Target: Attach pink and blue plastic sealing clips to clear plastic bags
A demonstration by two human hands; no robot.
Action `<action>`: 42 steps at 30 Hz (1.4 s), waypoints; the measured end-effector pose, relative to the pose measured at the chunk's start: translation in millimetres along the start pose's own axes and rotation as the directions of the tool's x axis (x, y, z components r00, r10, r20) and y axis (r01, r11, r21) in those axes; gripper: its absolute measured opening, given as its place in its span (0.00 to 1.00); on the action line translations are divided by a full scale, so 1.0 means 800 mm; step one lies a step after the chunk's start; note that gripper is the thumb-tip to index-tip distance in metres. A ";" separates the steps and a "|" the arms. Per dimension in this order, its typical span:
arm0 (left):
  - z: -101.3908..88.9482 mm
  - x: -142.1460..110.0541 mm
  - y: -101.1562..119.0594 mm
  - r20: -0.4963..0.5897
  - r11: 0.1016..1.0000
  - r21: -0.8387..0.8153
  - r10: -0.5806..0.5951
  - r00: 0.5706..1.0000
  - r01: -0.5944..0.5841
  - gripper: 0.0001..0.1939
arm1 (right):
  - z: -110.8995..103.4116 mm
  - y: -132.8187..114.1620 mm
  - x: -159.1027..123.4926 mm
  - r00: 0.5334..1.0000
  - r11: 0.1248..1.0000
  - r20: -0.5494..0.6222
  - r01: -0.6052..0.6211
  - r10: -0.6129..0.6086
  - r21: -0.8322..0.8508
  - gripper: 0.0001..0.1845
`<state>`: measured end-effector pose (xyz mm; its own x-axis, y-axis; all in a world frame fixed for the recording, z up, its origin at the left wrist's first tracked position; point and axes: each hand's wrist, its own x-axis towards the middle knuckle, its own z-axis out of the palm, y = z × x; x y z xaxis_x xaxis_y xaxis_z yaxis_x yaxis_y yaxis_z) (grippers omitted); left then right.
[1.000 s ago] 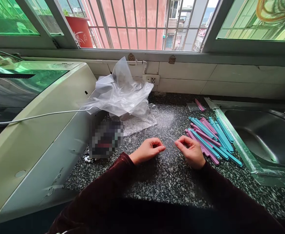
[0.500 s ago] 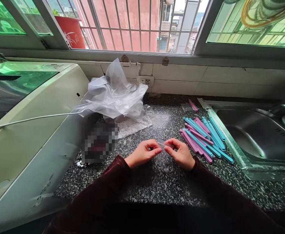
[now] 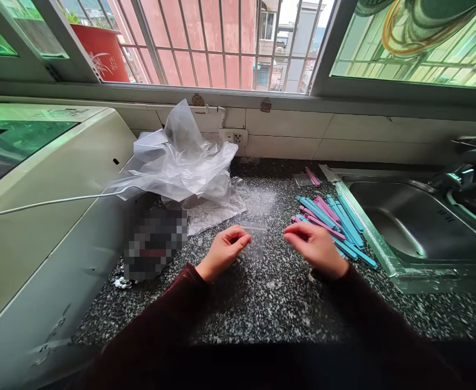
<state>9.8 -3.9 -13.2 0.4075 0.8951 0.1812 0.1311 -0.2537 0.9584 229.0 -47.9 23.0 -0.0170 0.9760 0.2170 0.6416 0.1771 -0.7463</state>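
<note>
One-handed, pinching the clear bag [image 3: 257, 241] over the bench [image 3: 270, 309] with the left hand [image 3: 222, 252], probably to steady it. Holding the right hand [image 3: 315, 249] near the coloured strips [image 3: 346, 216], fingers narrowed together, apparently empty.

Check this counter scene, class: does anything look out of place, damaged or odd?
A pink strip looks stray: it lies apart from the pink-and-blue pile, toward the wall. The pale machine looks worn: dark scuffs mark its lower side.
</note>
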 end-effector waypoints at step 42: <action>-0.012 0.009 -0.004 -0.056 0.998 0.031 -0.056 0.997 0.057 0.11 | 0.013 -0.008 0.029 0.891 0.862 0.417 -0.348 0.183 0.367 0.21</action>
<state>3.4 6.9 -13.1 0.3485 0.9268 0.1396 0.1819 -0.2130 0.9600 217.0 -24.9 26.3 -0.2175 0.9543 -0.2051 0.2777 -0.1409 -0.9503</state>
